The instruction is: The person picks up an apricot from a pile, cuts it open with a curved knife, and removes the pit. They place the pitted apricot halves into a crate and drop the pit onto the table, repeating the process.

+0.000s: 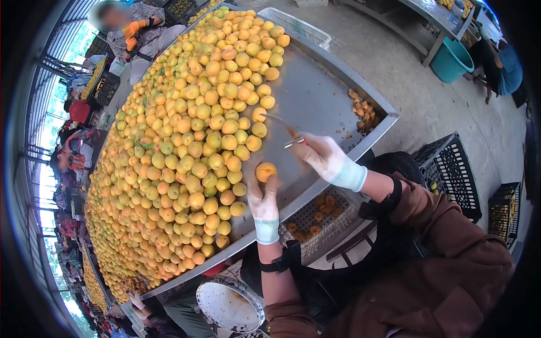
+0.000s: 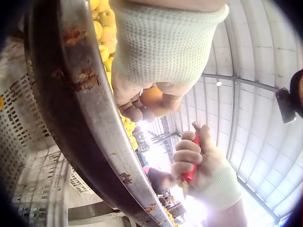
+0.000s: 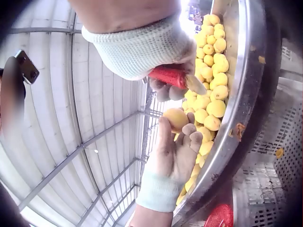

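An orange-yellow fruit [image 1: 266, 172] with a dark line across it is pinched between the thumb and fingers of the gloved left hand [image 1: 262, 198], over the metal table's near side. The right hand [image 1: 327, 160], also gloved, grips a knife by its red handle [image 3: 168, 75], above and to the right of that fruit in the head view. Its blade [image 1: 276, 119] points away to the upper left. Knife and held fruit are apart. In the left wrist view the same fruit [image 2: 154, 100] shows between the left fingers, with the right fist [image 2: 199, 165] below it.
A large heap of yellow-orange fruits [image 1: 186, 141] covers the table's left side. Brown scraps [image 1: 363, 110] lie in its far right corner. Below the near edge [image 1: 360, 147] stands a crate [image 1: 332, 228] holding fruit pieces, beside a white bucket [image 1: 228, 304]. Black crates [image 1: 451, 169] stand right; people work beyond.
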Available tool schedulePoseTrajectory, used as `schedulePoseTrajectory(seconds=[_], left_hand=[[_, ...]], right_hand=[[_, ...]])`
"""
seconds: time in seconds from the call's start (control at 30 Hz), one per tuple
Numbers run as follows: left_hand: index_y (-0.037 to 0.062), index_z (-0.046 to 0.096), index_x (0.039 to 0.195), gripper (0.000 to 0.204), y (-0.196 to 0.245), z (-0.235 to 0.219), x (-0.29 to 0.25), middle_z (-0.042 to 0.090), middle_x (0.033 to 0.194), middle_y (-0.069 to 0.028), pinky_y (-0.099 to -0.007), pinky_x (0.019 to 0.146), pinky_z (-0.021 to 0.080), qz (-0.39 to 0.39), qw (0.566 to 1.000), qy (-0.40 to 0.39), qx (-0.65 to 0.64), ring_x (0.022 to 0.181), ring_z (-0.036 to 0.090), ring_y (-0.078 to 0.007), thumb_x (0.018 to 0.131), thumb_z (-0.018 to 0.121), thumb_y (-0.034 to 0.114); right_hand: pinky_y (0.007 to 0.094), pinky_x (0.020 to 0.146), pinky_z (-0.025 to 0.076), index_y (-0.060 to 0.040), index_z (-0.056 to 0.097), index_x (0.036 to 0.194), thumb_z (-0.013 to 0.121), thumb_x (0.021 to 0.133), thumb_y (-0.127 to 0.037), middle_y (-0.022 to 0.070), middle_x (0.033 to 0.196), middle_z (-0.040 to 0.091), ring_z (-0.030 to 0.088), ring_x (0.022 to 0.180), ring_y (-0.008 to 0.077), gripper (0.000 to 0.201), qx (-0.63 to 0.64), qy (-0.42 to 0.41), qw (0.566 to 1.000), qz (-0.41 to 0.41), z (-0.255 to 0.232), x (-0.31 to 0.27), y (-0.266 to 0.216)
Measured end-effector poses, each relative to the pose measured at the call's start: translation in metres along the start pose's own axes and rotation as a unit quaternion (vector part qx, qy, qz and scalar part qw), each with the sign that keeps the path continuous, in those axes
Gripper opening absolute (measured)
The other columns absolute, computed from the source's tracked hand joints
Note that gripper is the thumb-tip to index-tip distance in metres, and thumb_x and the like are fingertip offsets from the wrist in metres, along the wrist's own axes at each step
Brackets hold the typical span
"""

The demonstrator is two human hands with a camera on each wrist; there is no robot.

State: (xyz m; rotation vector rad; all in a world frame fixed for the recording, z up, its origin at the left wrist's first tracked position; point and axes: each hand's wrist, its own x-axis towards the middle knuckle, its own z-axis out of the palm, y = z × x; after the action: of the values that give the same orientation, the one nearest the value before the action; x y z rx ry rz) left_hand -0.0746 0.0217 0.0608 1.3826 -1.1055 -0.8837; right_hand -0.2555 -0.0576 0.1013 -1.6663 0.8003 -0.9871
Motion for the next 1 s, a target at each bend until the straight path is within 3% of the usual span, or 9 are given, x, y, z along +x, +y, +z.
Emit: schedulePoseTrajectory(seconds=[0.17, 0.47, 0.53, 0.67, 0.87, 0.9, 0.93, 0.97, 1.0], left_hand=[[-0.0005, 0.046, 0.136, 0.052, -0.003, 0.0, 0.001, 0.057, 0.111, -0.0076, -0.0274, 0.082, 0.047, 0.002, 1.0, 0.003, 0.012, 0.089, 0.056, -0.0142, 0.093, 0.063, 0.025], [0.0001, 0.051, 0.132, 0.054, 0.002, 0.0, -0.003, 0.06, 0.118, -0.0103, -0.0302, 0.094, 0.046, -0.013, 1.0, -0.026, -0.013, 0.106, 0.057, -0.0169, 0.087, 0.071, 0.022], [-0.0001, 0.051, 0.132, 0.055, -0.001, 0.0, -0.003, 0.06, 0.118, -0.0103, -0.0301, 0.094, 0.047, -0.013, 0.999, -0.026, -0.025, 0.106, 0.058, -0.0173, 0.086, 0.072, 0.02], [-0.0011, 0.053, 0.13, 0.053, 0.001, 0.001, -0.004, 0.062, 0.114, -0.0115, -0.0312, 0.091, 0.049, 0.002, 1.0, -0.001, 0.0, 0.102, 0.06, -0.0185, 0.084, 0.073, 0.015], [-0.003, 0.052, 0.131, 0.054, 0.002, 0.001, -0.005, 0.061, 0.118, -0.0118, -0.0323, 0.093, 0.048, 0.028, 0.998, 0.012, 0.057, 0.106, 0.059, -0.0185, 0.084, 0.072, 0.014], [-0.0046, 0.049, 0.134, 0.056, 0.005, 0.001, -0.006, 0.059, 0.123, -0.0107, -0.032, 0.097, 0.046, 0.014, 0.998, 0.004, 0.059, 0.11, 0.057, -0.0182, 0.087, 0.072, 0.016], [-0.0046, 0.049, 0.134, 0.056, 0.005, 0.0, -0.007, 0.059, 0.123, -0.0107, -0.032, 0.097, 0.046, 0.013, 0.998, 0.001, 0.06, 0.11, 0.057, -0.0182, 0.087, 0.072, 0.016], [-0.0049, 0.048, 0.134, 0.059, 0.005, 0.0, -0.007, 0.059, 0.123, -0.0109, -0.0322, 0.098, 0.045, 0.017, 0.999, -0.004, 0.027, 0.111, 0.057, -0.0182, 0.087, 0.072, 0.021], [-0.0052, 0.048, 0.135, 0.061, 0.007, 0.0, -0.006, 0.058, 0.124, -0.0111, -0.0324, 0.099, 0.044, 0.021, 1.0, -0.009, -0.007, 0.112, 0.056, -0.0183, 0.088, 0.072, 0.027]], right_hand=[[0.0389, 0.065, 0.047, 0.0004, 0.057, 0.103, 0.049, 0.101, -0.034, 0.02, 0.074, 0.057, 0.06, 0.071, 0.0389, 0.036, 0.01, -0.106, 0.991, 0.081, 0.011, -0.003, -0.001], [0.0436, 0.067, 0.05, -0.0066, 0.058, 0.108, 0.047, 0.099, -0.021, 0.014, 0.091, 0.059, 0.062, 0.08, 0.037, 0.02, -0.119, -0.099, 0.987, -0.052, 0.016, -0.005, 0.005], [0.0418, 0.059, 0.046, -0.0013, 0.058, 0.098, 0.047, 0.101, -0.031, 0.0215, 0.071, 0.054, 0.059, 0.07, 0.0417, 0.032, -0.119, -0.064, 0.986, -0.099, 0.02, -0.003, 0.005], [0.0434, 0.059, 0.046, -0.0017, 0.058, 0.098, 0.046, 0.102, -0.029, 0.0225, 0.072, 0.055, 0.058, 0.072, 0.0426, 0.03, -0.166, -0.067, 0.98, -0.082, 0.023, -0.005, 0.004], [0.0384, 0.05, 0.048, -0.0074, 0.057, 0.097, 0.043, 0.102, -0.027, 0.0091, 0.072, 0.057, 0.059, 0.059, 0.028, 0.025, -0.12, -0.034, 0.985, -0.121, 0.03, -0.005, 0.03], [0.034, 0.042, 0.04, -0.0081, 0.055, 0.091, 0.041, 0.103, -0.033, 0.004, 0.063, 0.049, 0.05, 0.048, 0.021, 0.031, 0.079, -0.15, 0.977, 0.13, 0.02, 0.002, 0.016], [0.0295, 0.034, 0.032, -0.0088, 0.052, 0.085, 0.038, 0.104, -0.04, -0.0011, 0.053, 0.042, 0.041, 0.037, 0.014, 0.039, 0.27, -0.247, 0.855, 0.366, 0.014, 0.005, 0.008], [0.0295, 0.034, 0.032, -0.0088, 0.052, 0.085, 0.038, 0.104, -0.04, -0.0011, 0.053, 0.042, 0.041, 0.037, 0.014, 0.039, 0.272, -0.244, 0.855, 0.367, 0.013, 0.004, 0.008], [0.0257, 0.032, 0.025, -0.0109, 0.049, 0.082, 0.037, 0.103, -0.045, -0.0055, 0.052, 0.035, 0.032, 0.036, 0.0084, 0.042, 0.373, -0.262, 0.799, 0.391, 0.013, 0.004, 0.007]])
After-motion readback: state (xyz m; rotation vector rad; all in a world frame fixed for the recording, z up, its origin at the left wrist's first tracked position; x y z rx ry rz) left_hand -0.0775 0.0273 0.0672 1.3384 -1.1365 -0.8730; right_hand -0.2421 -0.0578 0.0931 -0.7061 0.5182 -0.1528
